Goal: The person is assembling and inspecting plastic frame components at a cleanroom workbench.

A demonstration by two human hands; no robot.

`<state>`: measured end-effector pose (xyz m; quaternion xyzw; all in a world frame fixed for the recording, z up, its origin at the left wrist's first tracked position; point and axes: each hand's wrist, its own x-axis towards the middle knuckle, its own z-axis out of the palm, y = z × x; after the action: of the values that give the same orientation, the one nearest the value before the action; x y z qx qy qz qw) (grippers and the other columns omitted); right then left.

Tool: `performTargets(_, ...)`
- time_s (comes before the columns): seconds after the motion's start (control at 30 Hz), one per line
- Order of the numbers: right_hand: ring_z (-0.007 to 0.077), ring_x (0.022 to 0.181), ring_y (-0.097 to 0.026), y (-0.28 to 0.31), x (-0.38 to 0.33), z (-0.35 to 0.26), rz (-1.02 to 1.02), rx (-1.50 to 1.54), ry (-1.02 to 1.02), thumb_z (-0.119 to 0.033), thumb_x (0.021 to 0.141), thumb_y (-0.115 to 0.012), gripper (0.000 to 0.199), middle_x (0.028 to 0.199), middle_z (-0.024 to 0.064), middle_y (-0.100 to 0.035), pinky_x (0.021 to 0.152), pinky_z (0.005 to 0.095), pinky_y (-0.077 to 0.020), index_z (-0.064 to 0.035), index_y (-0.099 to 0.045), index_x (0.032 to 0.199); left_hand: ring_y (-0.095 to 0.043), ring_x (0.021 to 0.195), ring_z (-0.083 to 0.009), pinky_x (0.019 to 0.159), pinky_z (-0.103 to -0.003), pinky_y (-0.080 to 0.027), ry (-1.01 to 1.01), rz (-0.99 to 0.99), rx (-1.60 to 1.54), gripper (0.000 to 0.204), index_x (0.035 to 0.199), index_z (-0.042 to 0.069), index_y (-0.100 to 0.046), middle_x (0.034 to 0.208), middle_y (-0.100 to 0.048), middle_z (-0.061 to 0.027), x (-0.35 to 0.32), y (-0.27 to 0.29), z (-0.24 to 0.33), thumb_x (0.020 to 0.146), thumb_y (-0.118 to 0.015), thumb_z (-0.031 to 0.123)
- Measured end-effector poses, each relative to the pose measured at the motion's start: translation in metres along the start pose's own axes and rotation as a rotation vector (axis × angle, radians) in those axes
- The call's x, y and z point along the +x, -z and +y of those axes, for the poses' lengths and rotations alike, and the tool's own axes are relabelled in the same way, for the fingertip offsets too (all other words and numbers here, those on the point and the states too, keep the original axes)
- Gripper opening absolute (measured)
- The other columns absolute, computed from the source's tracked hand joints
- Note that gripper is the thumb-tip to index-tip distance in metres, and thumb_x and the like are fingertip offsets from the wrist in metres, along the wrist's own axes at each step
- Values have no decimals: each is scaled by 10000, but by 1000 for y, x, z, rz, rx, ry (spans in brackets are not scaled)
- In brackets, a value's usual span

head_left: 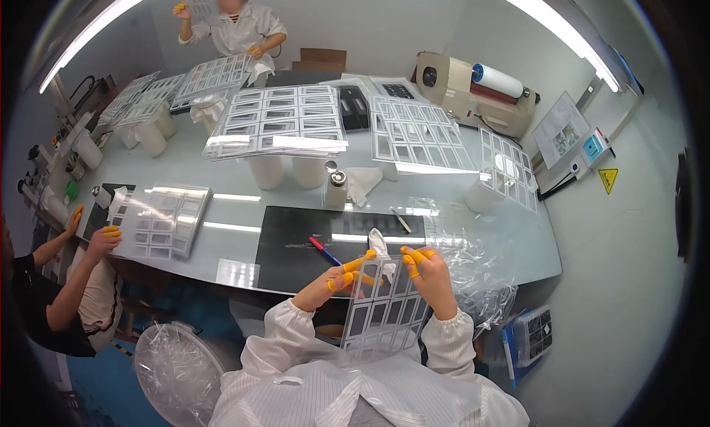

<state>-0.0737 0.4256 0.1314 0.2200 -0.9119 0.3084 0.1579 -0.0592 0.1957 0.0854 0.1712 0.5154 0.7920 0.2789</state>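
Note:
A clear panel with a grid of dark-framed rectangles stands tilted in front of my body at the table's near edge. My left hand, with yellow finger cots, grips its upper left edge; some fingers show through the clear sheet. At the upper right corner, my right hand pinches the panel, also in yellow finger cots. Just beyond its top edge a crumpled white cloth lies on the black mat. A red-and-blue marker rests left of the cloth, and a slim pale tool lies farther back.
Stacked panels sit raised on white cylinders. A metal-topped bottle stands behind the mat. Crumpled clear film lies at right, near a roller machine. Co-workers stand at left and far back.

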Motion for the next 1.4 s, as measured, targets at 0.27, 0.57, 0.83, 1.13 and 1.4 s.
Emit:
performTargets(0.27,273,757,-514,-14,3,11,-5,33,-12,-73,717,-550,229,791,131,-564,672,335,-420,-38,-588,940,-536,882,-184,819,-287,-421,149,45,-31,632,1190,-7,-362,1025,-523,-127,-30,-18,-23,716,-624,318)
performTargets(0.57,279,804,-508,-15,23,-17,-23,7,108,-101,677,-599,246,828,113,-551,743,359,-410,-33,-589,913,-550,823,-161,779,-267,-425,-122,230,84,592,1227,50,-324,936,-555,-104,-14,-11,2,758,-578,304)
performTargets(0.83,222,822,-563,76,38,-156,262,71,646,-139,609,-694,223,917,45,-555,792,400,-425,-111,-604,811,-560,857,-166,777,-273,-444,-100,140,-76,350,1097,-30,-470,942,-579,-122,-24,-15,-6,831,-482,196)
performTargets(1.13,268,623,-537,71,35,-209,443,238,1097,-134,615,-504,199,600,132,-517,630,342,-468,32,-465,513,-490,620,-84,626,-197,-388,-148,445,123,393,857,-30,-599,721,-597,-44,-49,-16,-27,798,-516,350)
performTargets(1.4,262,568,-491,72,34,-211,390,266,1171,-114,583,-503,200,554,112,-477,581,356,-445,17,-426,453,-502,636,-91,652,-217,-402,-140,481,88,403,841,-32,-605,720,-604,-56,-45,-20,-27,805,-499,355)
